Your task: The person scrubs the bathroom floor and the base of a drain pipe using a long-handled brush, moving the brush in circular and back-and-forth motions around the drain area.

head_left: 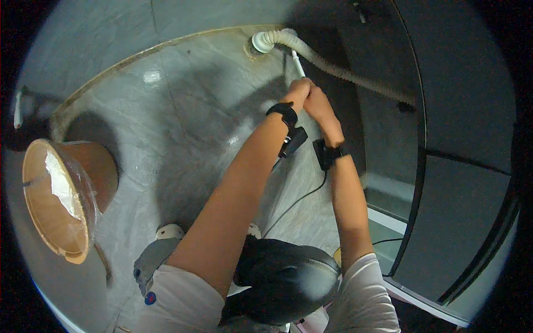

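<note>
Both my hands reach forward and close together around a thin white rod or handle, whose far part points at the wall corner below a ribbed drain hose. My left hand lies on the left against my right hand; the fingers are partly hidden. The corrugated hose runs from a white collar at the floor drain to the dark cabinet side on the right. What the rod's far end touches is hidden under the hose. Each wrist bears a black strap with a small device.
At left a tan waste bin with a clear liner and white paper leans in view. A grey cabinet with dark panels stands at right. A black cable hangs from the right wrist device. The floor is grey, marble-like.
</note>
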`<state>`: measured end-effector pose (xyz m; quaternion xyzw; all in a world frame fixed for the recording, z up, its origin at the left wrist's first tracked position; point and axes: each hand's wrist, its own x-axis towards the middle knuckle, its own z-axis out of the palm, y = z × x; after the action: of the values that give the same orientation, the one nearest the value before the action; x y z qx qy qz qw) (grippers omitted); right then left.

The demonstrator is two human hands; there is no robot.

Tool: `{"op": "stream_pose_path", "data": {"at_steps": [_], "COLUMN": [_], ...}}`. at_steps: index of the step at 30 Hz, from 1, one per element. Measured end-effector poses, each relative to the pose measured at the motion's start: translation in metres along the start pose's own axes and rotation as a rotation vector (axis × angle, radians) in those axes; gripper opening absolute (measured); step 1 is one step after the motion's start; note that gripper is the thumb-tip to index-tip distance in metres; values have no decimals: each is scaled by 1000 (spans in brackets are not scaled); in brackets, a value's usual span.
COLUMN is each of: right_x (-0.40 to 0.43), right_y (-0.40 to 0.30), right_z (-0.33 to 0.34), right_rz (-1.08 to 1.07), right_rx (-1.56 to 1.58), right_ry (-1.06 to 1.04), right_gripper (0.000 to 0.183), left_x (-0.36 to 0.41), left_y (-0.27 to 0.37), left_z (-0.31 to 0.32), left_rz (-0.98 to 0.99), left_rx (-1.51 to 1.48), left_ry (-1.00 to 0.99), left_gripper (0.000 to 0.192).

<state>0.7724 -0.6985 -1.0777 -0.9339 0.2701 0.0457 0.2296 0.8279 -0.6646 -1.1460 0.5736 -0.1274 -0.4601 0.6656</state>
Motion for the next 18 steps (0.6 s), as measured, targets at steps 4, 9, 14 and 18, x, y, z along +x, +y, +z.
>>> {"op": "stream_pose_path", "data": {"at_steps": [4,9,14,18], "right_x": [2,-42,-135,-110], "right_y": [8,27,64,46], "right_z": [2,41,-15,-19], "right_rz": [106,-99,72,55], "right_rx": [-156,150,166,251], "right_ry": [-2,18,-130,-81], "right_gripper": [28,23,25,32], "left_x": [3,11,-83,-71], "left_y": [13,-77,-51,-44], "left_z": [10,24,121,87], "left_rz": [-342,262,-77,288], "left_rx": [-271,625,209,316], "left_ry": [40,-18,291,130], "left_gripper": [39,24,17,37]}}
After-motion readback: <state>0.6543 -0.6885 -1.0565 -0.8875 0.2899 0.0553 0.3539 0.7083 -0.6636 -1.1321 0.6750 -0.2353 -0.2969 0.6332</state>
